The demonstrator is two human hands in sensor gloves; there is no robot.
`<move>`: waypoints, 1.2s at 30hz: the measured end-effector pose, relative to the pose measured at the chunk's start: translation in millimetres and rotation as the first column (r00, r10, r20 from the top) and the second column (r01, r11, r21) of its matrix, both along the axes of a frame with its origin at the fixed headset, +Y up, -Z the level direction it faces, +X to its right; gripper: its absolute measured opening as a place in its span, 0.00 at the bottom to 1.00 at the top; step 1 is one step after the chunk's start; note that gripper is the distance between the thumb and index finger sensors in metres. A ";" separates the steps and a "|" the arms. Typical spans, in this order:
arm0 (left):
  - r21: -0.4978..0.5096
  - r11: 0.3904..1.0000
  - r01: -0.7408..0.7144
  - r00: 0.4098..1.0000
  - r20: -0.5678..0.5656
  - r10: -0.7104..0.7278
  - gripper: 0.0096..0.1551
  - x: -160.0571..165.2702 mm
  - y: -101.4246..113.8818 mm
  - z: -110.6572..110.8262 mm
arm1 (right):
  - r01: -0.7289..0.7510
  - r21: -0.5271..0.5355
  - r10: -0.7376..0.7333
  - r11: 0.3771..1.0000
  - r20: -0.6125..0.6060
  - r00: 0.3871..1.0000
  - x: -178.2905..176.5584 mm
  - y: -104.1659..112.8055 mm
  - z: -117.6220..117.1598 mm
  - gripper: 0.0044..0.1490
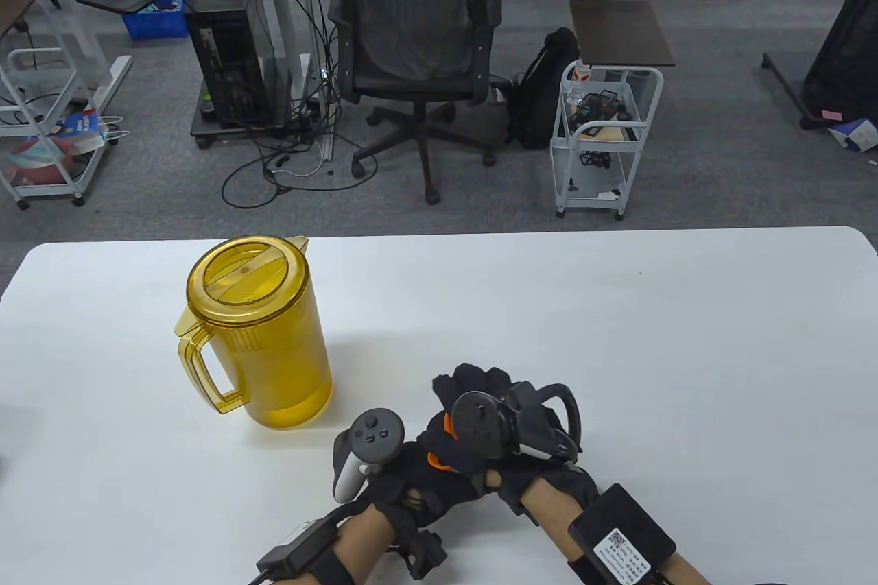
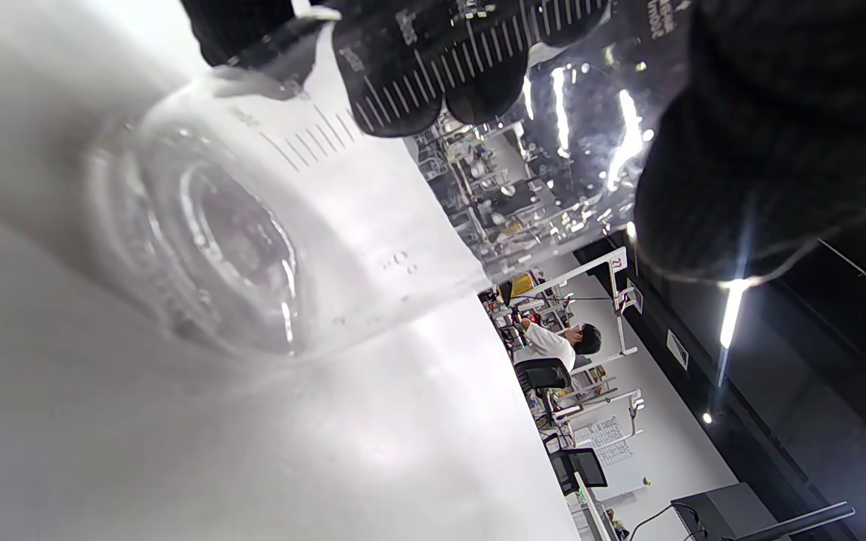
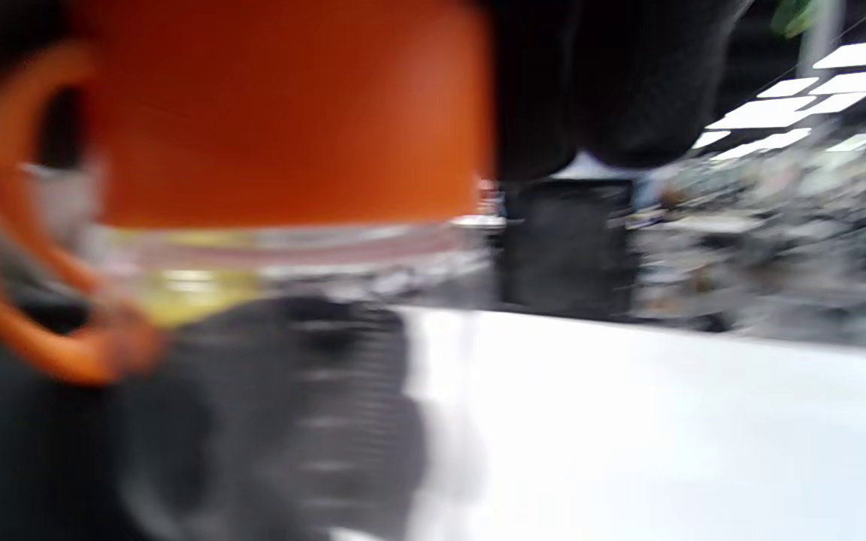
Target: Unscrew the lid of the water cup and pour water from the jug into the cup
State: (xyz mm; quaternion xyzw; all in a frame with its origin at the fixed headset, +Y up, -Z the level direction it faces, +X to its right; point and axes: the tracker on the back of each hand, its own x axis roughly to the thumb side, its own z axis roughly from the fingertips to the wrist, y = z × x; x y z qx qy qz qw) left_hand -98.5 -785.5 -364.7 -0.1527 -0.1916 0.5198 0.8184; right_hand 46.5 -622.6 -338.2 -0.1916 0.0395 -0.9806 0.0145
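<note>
A yellow see-through jug point(image 1: 257, 331) with its lid on and a little water at the bottom stands left of centre on the white table point(image 1: 617, 338), handle toward me. Near the front edge both hands meet over the water cup. My left hand point(image 1: 411, 465) grips the clear cup point(image 2: 290, 225), its fingers point(image 2: 433, 68) wrapped round the wall with the scale marks. My right hand point(image 1: 477, 400) covers and grips the orange lid point(image 3: 283, 113), of which only slivers point(image 1: 449, 428) show from above. The lid sits on the cup's rim; the right wrist view is blurred.
The jug stands about a hand's width to the left of my hands. Beyond the table's far edge are an office chair point(image 1: 418, 29) and a white trolley point(image 1: 603, 125). A person point(image 2: 553, 342) sits far off in the room.
</note>
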 end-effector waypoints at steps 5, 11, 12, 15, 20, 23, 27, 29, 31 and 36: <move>-0.002 1.000 0.000 1.000 0.001 0.000 0.68 0.1 0.2 0.0 | -0.049 -0.053 0.052 0.997 0.056 0.997 -6.8 4.0 3.3 0.60; -0.003 1.000 -0.001 1.000 0.000 0.001 0.68 -0.8 0.1 0.1 | 0.007 -0.215 -0.050 0.977 -0.192 0.980 -0.2 5.3 -4.9 0.53; -0.002 1.000 0.000 1.000 0.000 0.000 0.68 -0.7 0.1 0.1 | 0.009 -0.237 -0.066 0.971 -0.232 0.970 1.8 4.9 -6.8 0.53; -0.003 1.000 0.000 1.000 0.001 0.000 0.68 -0.6 0.1 0.1 | 0.034 -0.293 -0.133 0.955 -0.322 0.937 4.6 2.6 -10.6 0.48; 0.000 1.000 0.003 1.000 -0.003 -0.003 0.68 -0.7 0.0 0.3 | 0.091 -0.326 -0.209 0.941 -0.346 0.915 4.2 1.7 -12.4 0.39; 0.001 1.000 0.005 1.000 -0.005 -0.005 0.68 -0.8 -0.2 0.3 | 0.127 -0.280 -0.201 0.951 -0.256 0.946 8.1 4.7 -11.0 0.54; 0.002 1.000 0.006 1.000 -0.005 -0.006 0.68 -0.8 -0.2 0.2 | 0.038 -0.169 -0.053 0.985 -0.085 0.995 8.3 13.0 -10.0 0.65; 0.002 1.000 0.006 1.000 -0.005 -0.006 0.68 -0.8 -0.3 0.1 | -0.028 -0.209 0.030 0.977 0.004 1.000 4.7 13.5 -10.4 0.66; 0.002 1.000 0.006 1.000 -0.005 -0.006 0.68 -0.9 -0.3 0.1 | -0.043 -0.198 0.053 0.979 0.044 0.998 -1.7 12.6 -10.4 0.64; 0.001 1.000 0.007 1.000 -0.008 -0.007 0.68 -2.1 -0.5 0.0 | -0.126 -0.166 0.125 0.978 -0.021 0.992 -17.8 10.9 -8.1 0.59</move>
